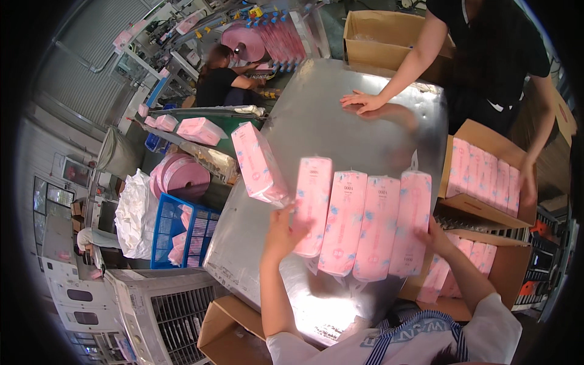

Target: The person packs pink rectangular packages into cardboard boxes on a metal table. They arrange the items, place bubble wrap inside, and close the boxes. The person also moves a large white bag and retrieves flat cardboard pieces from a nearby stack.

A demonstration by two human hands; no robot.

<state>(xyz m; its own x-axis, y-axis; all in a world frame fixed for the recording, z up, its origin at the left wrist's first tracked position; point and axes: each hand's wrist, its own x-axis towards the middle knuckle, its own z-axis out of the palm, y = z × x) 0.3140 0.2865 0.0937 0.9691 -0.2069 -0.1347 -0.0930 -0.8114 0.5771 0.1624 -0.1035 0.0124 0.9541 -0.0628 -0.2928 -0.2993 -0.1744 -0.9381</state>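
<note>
Bracketing four oblong, pink, blue-patterned, film-wrapped tissue packs [373, 226], aligned side by side, between spread left hand [280, 235] and right hand [437, 239] of indiscernible closure.

Pkgs [348, 224] on tbl [316, 115], bxs [512, 271] R, bskt [165, 234] L

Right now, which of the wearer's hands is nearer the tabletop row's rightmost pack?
Right: the right hand is against the rightmost pack; the left hand is at the opposite end of the row.

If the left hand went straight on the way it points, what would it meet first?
The left hand would probably meet the slanted pink pack first; they may already touch.
</note>
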